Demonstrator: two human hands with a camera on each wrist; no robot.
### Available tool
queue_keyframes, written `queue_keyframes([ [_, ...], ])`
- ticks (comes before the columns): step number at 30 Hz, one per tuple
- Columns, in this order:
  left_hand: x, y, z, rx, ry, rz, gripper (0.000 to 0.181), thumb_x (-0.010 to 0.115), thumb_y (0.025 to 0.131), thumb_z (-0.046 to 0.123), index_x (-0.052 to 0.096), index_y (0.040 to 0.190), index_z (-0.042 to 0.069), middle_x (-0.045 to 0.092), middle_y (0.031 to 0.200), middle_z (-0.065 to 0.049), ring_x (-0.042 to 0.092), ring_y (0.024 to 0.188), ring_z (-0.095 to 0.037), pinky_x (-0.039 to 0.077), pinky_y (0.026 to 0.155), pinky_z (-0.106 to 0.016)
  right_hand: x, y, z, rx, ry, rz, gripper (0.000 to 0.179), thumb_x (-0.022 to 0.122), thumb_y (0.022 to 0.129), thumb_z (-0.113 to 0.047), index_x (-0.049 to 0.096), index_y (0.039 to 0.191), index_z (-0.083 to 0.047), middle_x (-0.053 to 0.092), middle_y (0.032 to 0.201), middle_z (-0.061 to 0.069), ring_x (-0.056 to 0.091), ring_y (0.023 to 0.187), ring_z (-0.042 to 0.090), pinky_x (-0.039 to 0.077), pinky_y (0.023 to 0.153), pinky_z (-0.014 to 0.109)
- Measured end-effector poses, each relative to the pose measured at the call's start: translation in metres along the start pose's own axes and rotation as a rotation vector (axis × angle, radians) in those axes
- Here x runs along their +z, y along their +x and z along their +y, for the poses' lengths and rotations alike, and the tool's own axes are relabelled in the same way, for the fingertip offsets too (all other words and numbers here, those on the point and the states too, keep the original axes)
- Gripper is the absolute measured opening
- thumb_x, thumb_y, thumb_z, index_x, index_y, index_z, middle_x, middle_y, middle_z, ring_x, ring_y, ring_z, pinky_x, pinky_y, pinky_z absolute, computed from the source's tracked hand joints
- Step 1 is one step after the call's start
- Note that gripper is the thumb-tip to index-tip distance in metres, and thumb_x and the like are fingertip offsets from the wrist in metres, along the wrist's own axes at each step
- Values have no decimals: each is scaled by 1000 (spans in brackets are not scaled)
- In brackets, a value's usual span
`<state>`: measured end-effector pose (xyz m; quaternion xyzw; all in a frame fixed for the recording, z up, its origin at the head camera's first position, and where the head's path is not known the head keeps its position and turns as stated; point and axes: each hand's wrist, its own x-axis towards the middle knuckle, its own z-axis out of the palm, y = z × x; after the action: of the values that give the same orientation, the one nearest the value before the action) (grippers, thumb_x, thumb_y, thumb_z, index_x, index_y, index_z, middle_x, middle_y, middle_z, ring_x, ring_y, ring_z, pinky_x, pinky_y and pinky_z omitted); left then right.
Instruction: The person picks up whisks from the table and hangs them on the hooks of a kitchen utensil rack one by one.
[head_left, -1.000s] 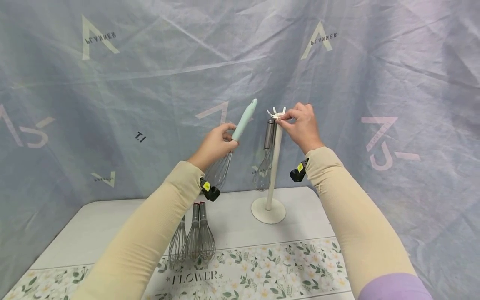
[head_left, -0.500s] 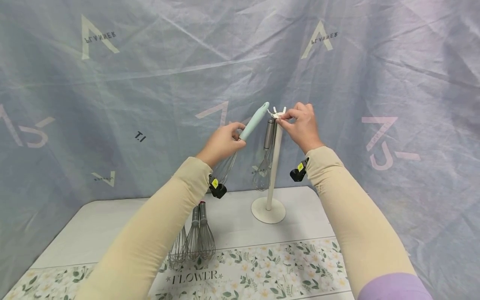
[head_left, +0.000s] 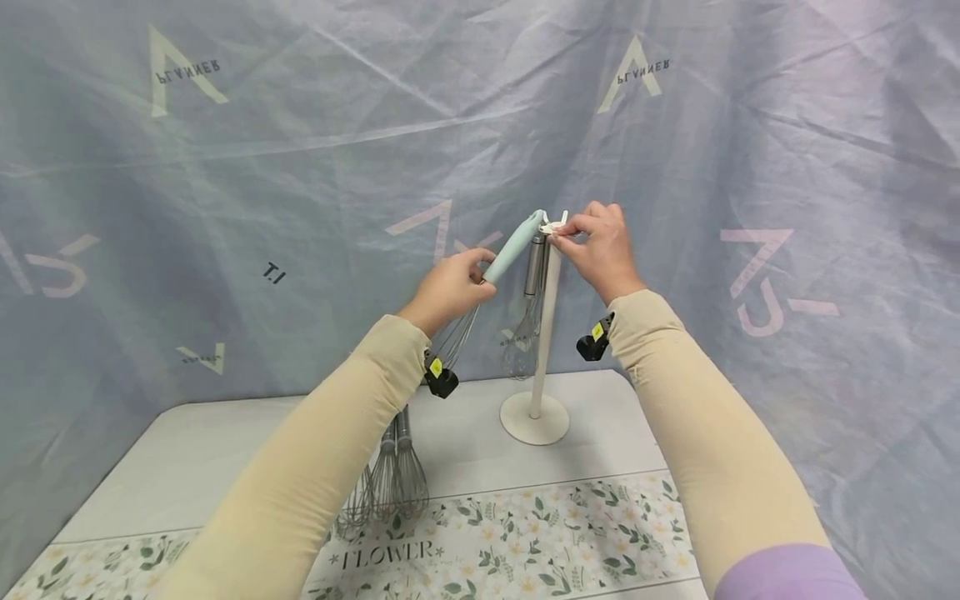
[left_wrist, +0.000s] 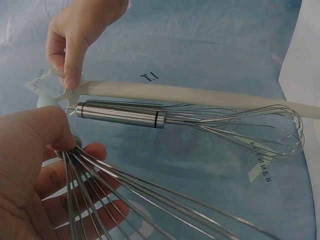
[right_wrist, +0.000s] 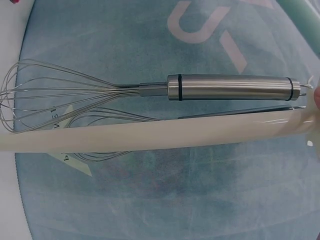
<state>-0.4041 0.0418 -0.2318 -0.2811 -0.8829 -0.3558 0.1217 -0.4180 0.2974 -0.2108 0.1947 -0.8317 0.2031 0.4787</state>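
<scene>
My left hand (head_left: 450,287) grips a whisk with a mint-green handle (head_left: 513,247), pinching it where handle meets wires. The handle slants up to the right, its looped tip right at the white hooks (head_left: 553,226) atop a pole stand (head_left: 546,325). My right hand (head_left: 606,250) pinches the hook piece between thumb and fingers. From the hooks hangs a steel-handled whisk (right_wrist: 230,87); a second whisk (right_wrist: 240,111) hangs behind it, partly hidden by the pole in the right wrist view. In the left wrist view, the held whisk's handle is mostly hidden behind my left hand (left_wrist: 30,170).
Several grey whisks (head_left: 405,475) lie on the white table (head_left: 465,450), partly covered by my left sleeve. The stand's round base (head_left: 534,419) rests toward the table's back. A floral print (head_left: 555,533) runs across the front, and a grey-blue curtain (head_left: 337,208) hangs behind.
My left hand has moved right with the mint-handled whisk, tilting it further, so its tip has come up to the hooks. My right hand keeps its pinch on the hook piece.
</scene>
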Motion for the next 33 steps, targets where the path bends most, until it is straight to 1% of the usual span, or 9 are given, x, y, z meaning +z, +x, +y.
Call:
queue_keyframes([
  [3,2,0,-1,6,3,10,47,65,93,13,58,139,20,69,90,-2,52,64,-19,41,60,-33,1,0,0,-4,7,12,16,83,86,-19,77,84,-5,50,81,8,40,86,31,32,77,41],
  [11,8,1,0,0,28,23,49,64,93,15,57,141,21,71,97,0,60,71,-20,45,62,-33,2,2,1,-20,12,35,15,83,86,-17,77,85,-4,48,80,6,39,85,31,31,76,39],
  [17,14,2,-2,-30,65,-1,52,64,93,17,56,144,23,72,100,1,61,68,-19,44,58,-32,1,1,0,-21,12,34,15,83,86,-18,78,85,-4,51,81,9,40,85,32,31,77,40],
  [21,20,1,-5,-26,50,20,52,64,92,15,56,143,23,71,99,2,61,69,-18,45,61,-31,2,2,0,-25,4,25,16,82,87,-19,78,85,-4,55,83,14,41,86,32,33,78,41],
  [25,26,0,-8,-17,23,38,54,64,92,14,56,144,22,71,99,2,59,69,-17,45,62,-31,1,2,0,-22,8,24,16,83,87,-18,77,85,-4,55,83,14,41,86,32,33,78,41],
  [30,35,-1,-10,-14,-26,55,53,63,93,15,55,145,22,69,99,1,55,63,-18,43,59,-32,0,1,-2,-15,6,25,16,82,87,-18,77,84,-4,54,84,14,40,87,32,33,77,41],
  [33,42,-3,-13,-21,-51,57,52,63,94,15,53,145,22,67,98,1,52,61,-17,41,56,-31,0,0,-3,-8,1,19,16,82,88,-19,77,84,-4,54,84,14,41,87,32,33,77,41],
])
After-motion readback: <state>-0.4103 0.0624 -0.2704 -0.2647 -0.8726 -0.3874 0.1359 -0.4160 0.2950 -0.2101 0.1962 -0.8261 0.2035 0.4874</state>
